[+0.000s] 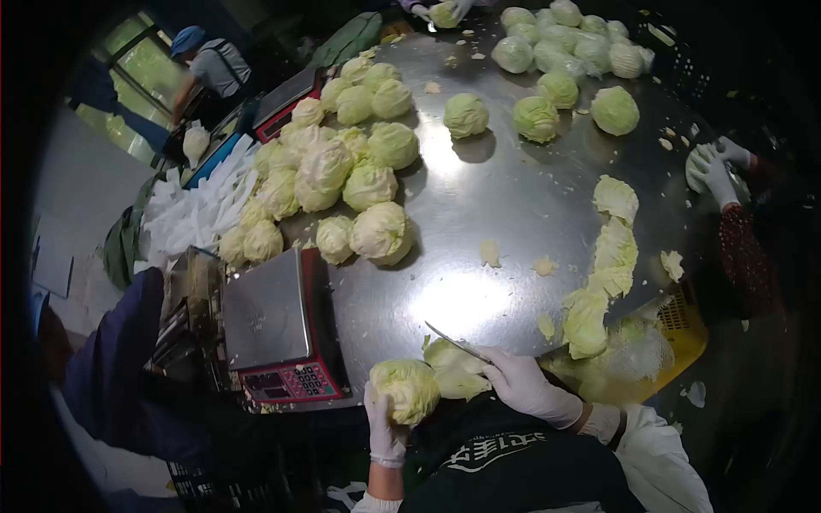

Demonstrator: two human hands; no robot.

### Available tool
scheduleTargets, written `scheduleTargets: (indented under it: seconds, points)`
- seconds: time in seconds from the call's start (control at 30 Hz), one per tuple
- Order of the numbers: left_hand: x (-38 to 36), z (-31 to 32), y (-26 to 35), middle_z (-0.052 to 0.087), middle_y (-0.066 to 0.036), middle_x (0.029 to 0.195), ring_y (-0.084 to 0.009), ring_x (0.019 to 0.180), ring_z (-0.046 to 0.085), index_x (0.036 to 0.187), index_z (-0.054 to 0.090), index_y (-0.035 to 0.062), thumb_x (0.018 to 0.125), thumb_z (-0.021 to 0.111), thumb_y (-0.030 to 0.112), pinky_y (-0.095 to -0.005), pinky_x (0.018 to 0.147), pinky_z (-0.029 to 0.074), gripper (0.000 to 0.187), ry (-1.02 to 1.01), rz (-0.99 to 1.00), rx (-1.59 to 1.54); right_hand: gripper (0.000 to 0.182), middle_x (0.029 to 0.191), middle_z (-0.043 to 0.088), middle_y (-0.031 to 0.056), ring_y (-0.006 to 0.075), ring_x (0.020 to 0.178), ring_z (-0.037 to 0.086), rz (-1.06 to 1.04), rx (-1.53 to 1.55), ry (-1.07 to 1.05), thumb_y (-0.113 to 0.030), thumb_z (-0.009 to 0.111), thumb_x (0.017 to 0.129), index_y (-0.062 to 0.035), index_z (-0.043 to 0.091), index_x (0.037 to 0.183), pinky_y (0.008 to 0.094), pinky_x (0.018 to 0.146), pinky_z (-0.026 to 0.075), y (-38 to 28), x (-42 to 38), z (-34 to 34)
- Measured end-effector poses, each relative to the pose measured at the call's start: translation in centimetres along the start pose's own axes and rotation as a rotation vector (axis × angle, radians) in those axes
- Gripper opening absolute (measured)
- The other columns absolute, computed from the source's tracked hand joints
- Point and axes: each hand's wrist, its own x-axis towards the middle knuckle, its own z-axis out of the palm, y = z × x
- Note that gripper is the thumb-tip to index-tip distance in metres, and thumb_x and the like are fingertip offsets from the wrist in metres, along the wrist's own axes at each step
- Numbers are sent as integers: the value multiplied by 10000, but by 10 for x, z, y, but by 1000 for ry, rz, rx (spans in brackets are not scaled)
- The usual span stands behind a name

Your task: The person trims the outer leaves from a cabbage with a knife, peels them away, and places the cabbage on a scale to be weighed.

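Observation:
In a white glove, my left hand (385,429) is wrapped round the left side of a pale green cabbage (405,390) at the table's near edge. My right hand (523,386), gloved too, grips a knife (456,341) whose blade points up and left over the table. Loose cabbage leaves (456,369) lie between the cabbage and my right hand, below the blade. The knife's handle is hidden inside my fingers.
A red scale (291,381) stands left of my hands, with heaped cabbages (325,164) beyond it. Peeled leaves (614,248) trail toward a yellow crate (684,329) on the right. Wrapped cabbages (560,51) sit at the back. Co-workers' gloved hands (714,171) handle cabbages around the steel table (513,188).

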Motion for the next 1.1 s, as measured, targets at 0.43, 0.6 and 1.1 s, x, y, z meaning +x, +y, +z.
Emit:
scheduleTargets:
  seconds: [0.43,0.6,1.1]
  points:
    - [13,52,1,475,-189,1422,-279,1300,531,1549,263,25,661,956,142,-426,1106,458,1132,-256,249,467,573,1478,470,295,476,1276,545,176,-428,585,-222,521,1024,13,362,1521,482,1051,472,23,-29,-117]
    - [26,84,-11,523,-186,1345,-269,1209,568,1439,363,-26,624,992,255,-386,1045,487,1067,-320,458,877,529,1471,474,282,435,1348,494,-56,-140,119,-226,525,1032,23,419,1486,444,1087,451,1,-28,-45]
    - [24,106,-40,436,-170,1352,-264,1254,487,1443,330,-49,714,942,223,-389,1071,440,990,-177,540,904,597,1382,552,142,299,746,713,-68,-573,-31,-238,580,977,-6,395,1496,398,604,569,-19,-24,-15]
